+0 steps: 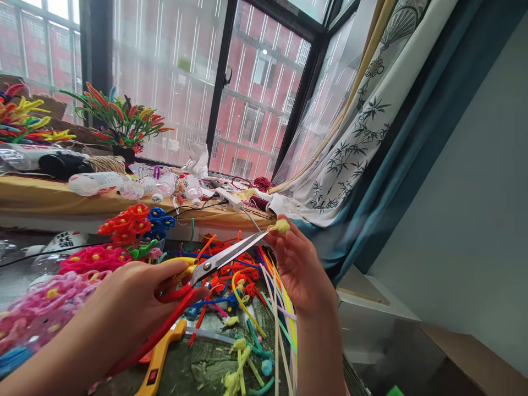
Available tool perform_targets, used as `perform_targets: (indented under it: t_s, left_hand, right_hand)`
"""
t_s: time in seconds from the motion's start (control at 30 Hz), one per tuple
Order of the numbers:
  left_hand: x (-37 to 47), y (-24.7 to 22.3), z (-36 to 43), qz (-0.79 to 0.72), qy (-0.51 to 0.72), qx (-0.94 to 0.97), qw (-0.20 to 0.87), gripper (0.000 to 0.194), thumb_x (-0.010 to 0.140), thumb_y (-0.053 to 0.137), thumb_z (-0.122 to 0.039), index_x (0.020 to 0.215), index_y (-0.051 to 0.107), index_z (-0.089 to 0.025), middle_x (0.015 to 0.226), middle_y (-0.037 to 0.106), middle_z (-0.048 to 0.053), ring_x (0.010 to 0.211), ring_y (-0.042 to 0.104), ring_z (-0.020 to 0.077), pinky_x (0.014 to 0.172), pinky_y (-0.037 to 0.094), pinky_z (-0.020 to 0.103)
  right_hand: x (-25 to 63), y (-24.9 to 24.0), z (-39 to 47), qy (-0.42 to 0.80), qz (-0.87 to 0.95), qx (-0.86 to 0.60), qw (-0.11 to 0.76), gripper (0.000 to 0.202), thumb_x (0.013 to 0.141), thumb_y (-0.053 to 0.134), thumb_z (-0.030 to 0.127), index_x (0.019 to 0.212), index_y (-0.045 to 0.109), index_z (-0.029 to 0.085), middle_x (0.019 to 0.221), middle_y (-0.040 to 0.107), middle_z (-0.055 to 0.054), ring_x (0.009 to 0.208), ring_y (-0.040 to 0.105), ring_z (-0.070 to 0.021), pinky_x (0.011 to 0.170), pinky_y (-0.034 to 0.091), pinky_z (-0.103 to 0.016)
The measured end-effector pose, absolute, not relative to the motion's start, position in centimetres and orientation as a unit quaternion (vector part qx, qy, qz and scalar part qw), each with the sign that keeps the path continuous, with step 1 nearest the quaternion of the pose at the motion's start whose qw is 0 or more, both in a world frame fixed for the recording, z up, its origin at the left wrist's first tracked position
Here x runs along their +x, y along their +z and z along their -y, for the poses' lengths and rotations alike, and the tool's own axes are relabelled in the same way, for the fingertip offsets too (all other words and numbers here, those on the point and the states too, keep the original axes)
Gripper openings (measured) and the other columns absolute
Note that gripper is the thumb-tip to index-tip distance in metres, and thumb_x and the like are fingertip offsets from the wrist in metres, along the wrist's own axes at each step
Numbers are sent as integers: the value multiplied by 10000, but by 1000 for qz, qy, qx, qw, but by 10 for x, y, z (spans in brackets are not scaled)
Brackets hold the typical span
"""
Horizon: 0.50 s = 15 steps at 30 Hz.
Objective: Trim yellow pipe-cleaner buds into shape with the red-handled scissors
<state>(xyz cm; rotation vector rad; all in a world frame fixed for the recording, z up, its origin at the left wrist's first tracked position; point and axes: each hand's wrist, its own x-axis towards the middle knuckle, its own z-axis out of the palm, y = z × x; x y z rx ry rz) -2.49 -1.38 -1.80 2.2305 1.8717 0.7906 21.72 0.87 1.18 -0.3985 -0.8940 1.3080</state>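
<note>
My left hand (144, 302) is wrapped round the red handles of a pair of scissors (233, 252), with the blades pointing up and to the right. The blade tips reach my right hand (295, 258), which pinches a small fuzzy yellow-green piece (282, 226) between thumb and fingers. The tips appear to touch or nearly touch the piece's left end. Below the hands, several yellow-green pipe-cleaner pieces (241, 363) lie on the dark table. A yellow-handled tool (161, 357) lies under the scissors.
Pink, red and blue fuzzy flowers (94, 258) stand at the left. Loose red and orange pipe cleaners (243, 280) and long pale stems (277, 324) cover the middle. Plastic bottles (97, 183), a power strip (229, 199) and a flower pot (124, 153) sit on the sill.
</note>
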Motion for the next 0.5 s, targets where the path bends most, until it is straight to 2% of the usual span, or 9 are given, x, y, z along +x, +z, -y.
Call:
perform_targets:
  t_s: [0.2,0.5]
  left_hand:
    - [-23,-16,16,-624,259,734,60,503,730,446,-732,564,413,-258,514,380,-50,553,374,160,537,270,265]
    - [-23,-20,14,-619,267,736,66,514,751,466,-726,556,392,-256,520,331,-62,550,332,153,532,259,265]
  right_hand:
    - [216,10,-10,571,408,-175,690,225,700,980,234,901,882,253,835,867,10,760,848,-135,651,654,-87]
    - [214,10,-12,597,393,-150,683,215,688,977,206,880,884,227,800,870,7,745,847,-124,655,637,-58]
